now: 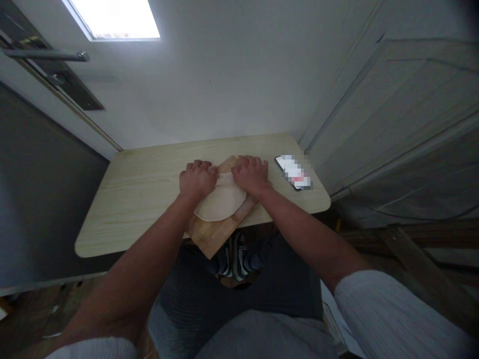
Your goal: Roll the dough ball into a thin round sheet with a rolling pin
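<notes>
A pale, round, flat sheet of dough (221, 202) lies on a wooden board (211, 237). The board sits askew, one corner jutting past the table's near edge. At the sheet's far side, a thicker band like a rolled or folded edge runs between my hands. My left hand (198, 178) is closed with curled fingers at the left end of this band. At its right end my right hand (251, 173) is likewise closed, knuckles facing away from me. My palms hide whatever lies under them, so I cannot tell whether a stick is inside the band.
A phone (294, 172), its screen blurred out, lies on the right of the light wood table (138, 194). Behind the table stands a white door (224, 89) with a metal handle (48, 55) and a bright window. My knees and shoes are below the near edge.
</notes>
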`<state>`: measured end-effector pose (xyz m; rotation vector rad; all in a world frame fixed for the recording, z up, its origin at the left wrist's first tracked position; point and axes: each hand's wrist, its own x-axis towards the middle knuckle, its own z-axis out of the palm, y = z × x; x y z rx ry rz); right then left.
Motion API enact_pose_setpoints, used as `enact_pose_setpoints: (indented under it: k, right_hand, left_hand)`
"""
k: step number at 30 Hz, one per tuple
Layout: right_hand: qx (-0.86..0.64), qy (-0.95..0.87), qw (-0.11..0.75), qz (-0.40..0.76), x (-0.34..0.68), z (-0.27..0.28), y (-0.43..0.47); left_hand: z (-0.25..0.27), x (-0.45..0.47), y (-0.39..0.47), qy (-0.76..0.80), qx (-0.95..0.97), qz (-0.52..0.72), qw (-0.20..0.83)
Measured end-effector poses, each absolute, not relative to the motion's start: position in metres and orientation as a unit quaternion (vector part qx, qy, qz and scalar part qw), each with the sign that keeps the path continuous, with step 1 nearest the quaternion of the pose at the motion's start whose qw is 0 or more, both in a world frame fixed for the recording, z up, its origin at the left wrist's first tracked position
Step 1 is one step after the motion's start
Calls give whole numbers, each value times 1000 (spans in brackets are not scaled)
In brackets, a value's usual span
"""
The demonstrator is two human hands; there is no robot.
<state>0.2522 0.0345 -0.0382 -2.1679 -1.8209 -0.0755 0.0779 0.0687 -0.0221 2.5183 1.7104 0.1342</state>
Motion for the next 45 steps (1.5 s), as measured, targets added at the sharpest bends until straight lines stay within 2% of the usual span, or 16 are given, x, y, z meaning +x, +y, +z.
enact_pose_setpoints:
  k: [7, 21, 34, 41, 45]
  right_hand:
    - [-749, -642, 160, -34, 248, -39, 2]
    - [-719, -676, 162, -28, 245, -58, -102]
    - [-744, -648, 159, -29, 257, -49, -6]
    - [-754, -642, 138, -8, 266, -42, 45]
    - [-759, -639, 122, 18, 271, -41, 65]
  left_hand:
    - [-30, 76, 35, 576, 809, 110, -22]
    - [-45, 58, -46, 562, 817, 127, 4]
    - [-33, 83, 45, 569, 813, 122, 20]
    - [-31, 90, 98, 573, 812, 74, 80]
    - [-29, 92, 112, 568, 817, 58, 75]
